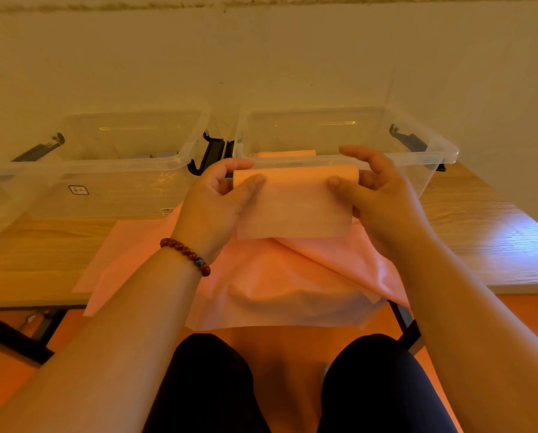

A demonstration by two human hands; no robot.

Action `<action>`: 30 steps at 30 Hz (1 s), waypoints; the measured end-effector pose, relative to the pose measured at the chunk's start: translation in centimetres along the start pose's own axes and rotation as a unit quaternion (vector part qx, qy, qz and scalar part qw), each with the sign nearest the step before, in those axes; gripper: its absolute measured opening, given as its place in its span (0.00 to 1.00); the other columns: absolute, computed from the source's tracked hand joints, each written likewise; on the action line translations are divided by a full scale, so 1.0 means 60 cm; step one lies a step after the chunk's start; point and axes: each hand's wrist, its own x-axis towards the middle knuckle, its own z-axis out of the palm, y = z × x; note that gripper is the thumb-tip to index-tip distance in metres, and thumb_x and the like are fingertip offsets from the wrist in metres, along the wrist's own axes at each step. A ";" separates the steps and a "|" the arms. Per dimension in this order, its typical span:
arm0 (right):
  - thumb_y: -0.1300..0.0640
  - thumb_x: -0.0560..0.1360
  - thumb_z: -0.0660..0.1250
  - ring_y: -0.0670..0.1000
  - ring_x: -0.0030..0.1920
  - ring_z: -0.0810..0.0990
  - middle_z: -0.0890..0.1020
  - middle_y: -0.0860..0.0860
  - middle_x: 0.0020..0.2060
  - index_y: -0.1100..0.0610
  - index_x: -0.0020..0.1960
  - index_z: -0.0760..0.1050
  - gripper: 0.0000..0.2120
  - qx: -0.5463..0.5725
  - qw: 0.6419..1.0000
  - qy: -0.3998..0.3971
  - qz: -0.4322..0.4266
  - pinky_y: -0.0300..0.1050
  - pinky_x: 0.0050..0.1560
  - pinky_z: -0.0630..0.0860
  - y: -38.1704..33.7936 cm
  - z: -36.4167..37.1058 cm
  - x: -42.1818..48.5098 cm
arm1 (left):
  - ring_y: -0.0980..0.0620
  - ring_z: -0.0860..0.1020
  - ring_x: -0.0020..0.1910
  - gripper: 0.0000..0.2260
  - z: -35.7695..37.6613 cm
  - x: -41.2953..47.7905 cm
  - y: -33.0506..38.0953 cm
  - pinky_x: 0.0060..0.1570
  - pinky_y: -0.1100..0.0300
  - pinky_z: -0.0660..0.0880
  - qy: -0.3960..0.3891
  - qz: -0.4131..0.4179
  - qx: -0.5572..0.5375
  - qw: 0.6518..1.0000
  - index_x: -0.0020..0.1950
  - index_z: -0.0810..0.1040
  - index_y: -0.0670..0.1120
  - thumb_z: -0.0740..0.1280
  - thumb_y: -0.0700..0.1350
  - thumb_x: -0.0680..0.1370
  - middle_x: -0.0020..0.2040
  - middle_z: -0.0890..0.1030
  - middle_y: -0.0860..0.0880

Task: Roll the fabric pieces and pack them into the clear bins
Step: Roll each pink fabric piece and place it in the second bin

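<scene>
A pale pink fabric piece [292, 204] is partly rolled and held in the air in front of the right clear bin [430, 157]. My left hand [217, 198] grips the roll's left end, thumb on the front. At the right end my right hand [377, 189] holds it the same way. The loose tail of the piece hangs down below the roll. More pink fabric [277, 285] lies spread on the table [486, 235] and droops over its front edge. Inside the right bin a rolled pink piece [283, 153] shows. The left clear bin [105, 170] stands beside it.
Both bins sit side by side at the back of the wooden table, against a pale wall, with black latches at their ends. My knees in dark trousers are below the table edge. A red bead bracelet [186, 254] is on my left wrist. The floor is orange.
</scene>
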 end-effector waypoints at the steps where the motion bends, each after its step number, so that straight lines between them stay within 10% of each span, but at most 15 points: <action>1: 0.61 0.73 0.73 0.50 0.46 0.80 0.83 0.56 0.46 0.41 0.54 0.76 0.17 0.003 1.000 -0.010 -0.001 0.50 0.48 0.78 0.001 0.000 -0.001 | 0.59 0.79 0.45 0.07 0.000 0.000 0.000 0.44 0.58 0.80 -0.001 -0.002 -0.010 1.000 0.49 0.76 0.59 0.70 0.47 0.75 0.48 0.79 0.53; 9: 0.55 0.78 0.67 0.49 0.42 0.79 0.82 0.52 0.41 0.60 0.51 0.79 0.09 -0.026 1.000 0.009 0.010 0.55 0.45 0.76 -0.001 0.006 -0.004 | 0.58 0.79 0.49 0.12 -0.003 -0.004 -0.002 0.46 0.61 0.78 -0.015 0.018 -0.035 0.999 0.49 0.77 0.58 0.73 0.42 0.73 0.50 0.80 0.55; 14: 0.61 0.73 0.73 0.44 0.47 0.81 0.81 0.48 0.49 0.44 0.56 0.75 0.17 -0.013 1.000 -0.002 0.001 0.45 0.48 0.79 0.003 0.005 -0.003 | 0.60 0.79 0.46 0.08 -0.003 -0.006 -0.002 0.43 0.64 0.78 0.007 0.023 -0.017 1.000 0.48 0.76 0.55 0.72 0.45 0.74 0.47 0.80 0.55; 30: 0.66 0.74 0.69 0.37 0.45 0.82 0.83 0.44 0.47 0.46 0.60 0.75 0.20 0.056 0.998 0.015 -0.014 0.32 0.45 0.77 -0.002 0.004 -0.006 | 0.68 0.78 0.39 0.08 -0.001 -0.010 0.002 0.39 0.69 0.77 0.001 0.017 -0.007 1.000 0.49 0.77 0.56 0.72 0.45 0.74 0.46 0.79 0.58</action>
